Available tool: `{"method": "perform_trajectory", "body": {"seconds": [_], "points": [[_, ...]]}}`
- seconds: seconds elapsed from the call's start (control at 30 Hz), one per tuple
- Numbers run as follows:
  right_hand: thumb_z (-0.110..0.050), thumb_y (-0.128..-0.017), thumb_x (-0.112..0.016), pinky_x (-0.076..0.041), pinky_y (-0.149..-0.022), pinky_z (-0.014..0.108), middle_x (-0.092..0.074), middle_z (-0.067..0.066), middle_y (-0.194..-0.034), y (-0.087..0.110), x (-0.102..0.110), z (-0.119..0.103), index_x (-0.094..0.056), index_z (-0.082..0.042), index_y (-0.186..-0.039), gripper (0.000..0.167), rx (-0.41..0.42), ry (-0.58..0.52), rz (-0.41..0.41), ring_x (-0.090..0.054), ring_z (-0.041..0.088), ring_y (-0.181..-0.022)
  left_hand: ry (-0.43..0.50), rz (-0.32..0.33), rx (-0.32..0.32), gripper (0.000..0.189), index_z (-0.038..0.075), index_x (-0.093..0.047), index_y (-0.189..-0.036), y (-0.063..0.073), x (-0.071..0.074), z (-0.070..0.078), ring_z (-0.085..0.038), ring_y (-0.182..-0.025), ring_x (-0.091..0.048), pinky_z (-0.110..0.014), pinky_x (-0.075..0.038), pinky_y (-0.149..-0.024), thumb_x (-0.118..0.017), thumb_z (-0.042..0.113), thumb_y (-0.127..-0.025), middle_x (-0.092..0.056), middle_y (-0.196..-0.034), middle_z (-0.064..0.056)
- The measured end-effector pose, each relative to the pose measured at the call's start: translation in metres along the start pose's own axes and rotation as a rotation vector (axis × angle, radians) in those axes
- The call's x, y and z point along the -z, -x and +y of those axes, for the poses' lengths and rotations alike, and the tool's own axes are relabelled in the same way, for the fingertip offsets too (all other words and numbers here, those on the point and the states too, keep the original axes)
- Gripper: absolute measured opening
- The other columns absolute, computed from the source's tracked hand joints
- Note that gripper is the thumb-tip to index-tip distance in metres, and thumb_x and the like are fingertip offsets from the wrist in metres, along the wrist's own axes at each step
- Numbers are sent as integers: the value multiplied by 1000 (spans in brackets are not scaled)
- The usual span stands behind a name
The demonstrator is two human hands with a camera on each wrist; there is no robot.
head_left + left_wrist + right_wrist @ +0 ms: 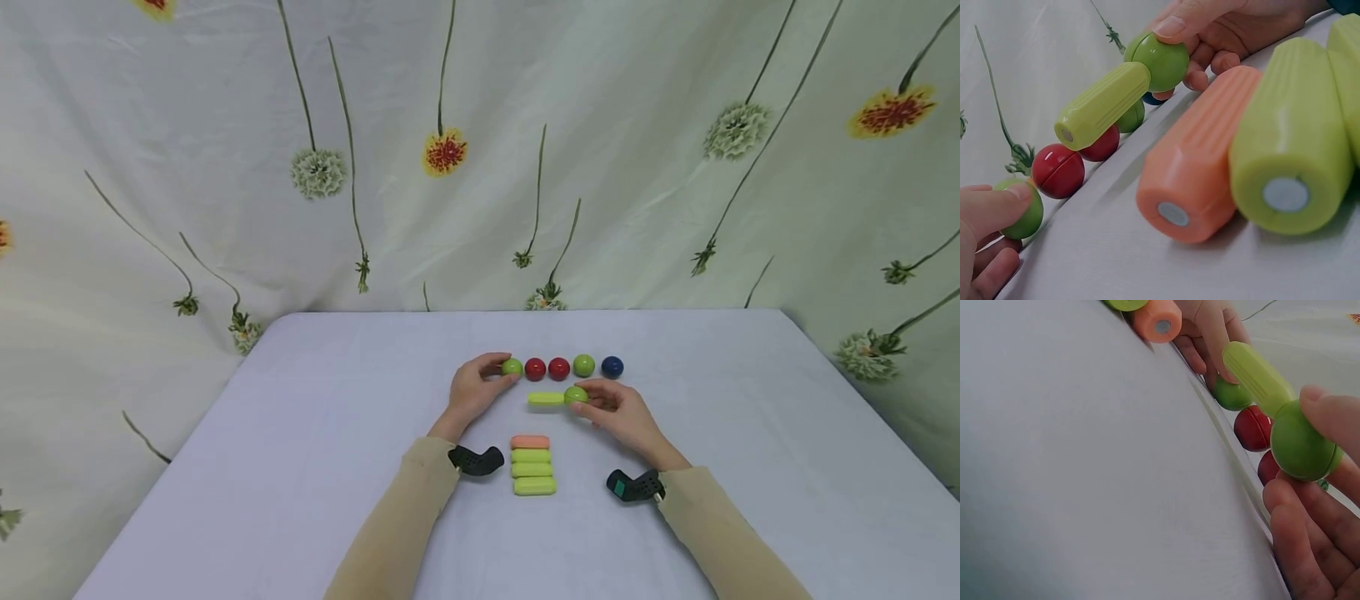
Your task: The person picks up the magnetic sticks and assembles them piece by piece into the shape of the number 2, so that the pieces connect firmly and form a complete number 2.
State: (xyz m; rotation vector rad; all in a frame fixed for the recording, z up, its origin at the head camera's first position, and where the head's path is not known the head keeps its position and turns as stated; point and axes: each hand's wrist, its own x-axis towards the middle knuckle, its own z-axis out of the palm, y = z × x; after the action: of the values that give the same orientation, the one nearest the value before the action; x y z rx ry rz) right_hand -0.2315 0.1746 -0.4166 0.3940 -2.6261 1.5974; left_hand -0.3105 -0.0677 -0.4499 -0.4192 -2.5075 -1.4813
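Observation:
My right hand [626, 417] pinches a green ball [576, 395] between thumb and fingers. A yellow-green magnetic rod [546, 399] is joined to that ball and points left, its free end showing a grey disc in the left wrist view. My left hand [474, 390] pinches another green ball [512, 367], which sits on the table at the left end of a row. Beside it in the row are two red balls [1058, 171], a green ball [583, 365] and a blue ball [612, 367]. The held rod is raised in front of the red balls.
Nearer on the white-covered table [315, 467], between my forearms, lie an orange rod [530, 442] and several yellow-green rods [535, 486], stacked side by side. A flower-printed cloth [480, 225] hangs behind the table's far edge. Each wrist wears a black device [633, 486].

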Motion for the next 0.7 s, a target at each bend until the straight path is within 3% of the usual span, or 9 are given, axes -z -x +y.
{"method": "perform_trajectory", "body": {"seconds": [0.2,0.7], "points": [[-24,-85,-71,-51,-60,27,-64,9,-100,-13,-4,35,-62,-6,-119,40,-6,-22,12,-59,19,-82,55,5,-11,43,7,-63,-120,2,1,-2,-21,-99,-61,-32,-49,-85,-75,19,-81,-65,-111,-7],[-26,-84,-72,-52,-65,27,-64,10,-105,-13,-4,36,-62,-7,-118,40,46,-38,35,-62,19,-82,122,-20,9,42,7,-61,-122,13,5,-2,-20,-103,-59,-31,-49,-85,-72,17,-83,-62,-114,-7]]}}
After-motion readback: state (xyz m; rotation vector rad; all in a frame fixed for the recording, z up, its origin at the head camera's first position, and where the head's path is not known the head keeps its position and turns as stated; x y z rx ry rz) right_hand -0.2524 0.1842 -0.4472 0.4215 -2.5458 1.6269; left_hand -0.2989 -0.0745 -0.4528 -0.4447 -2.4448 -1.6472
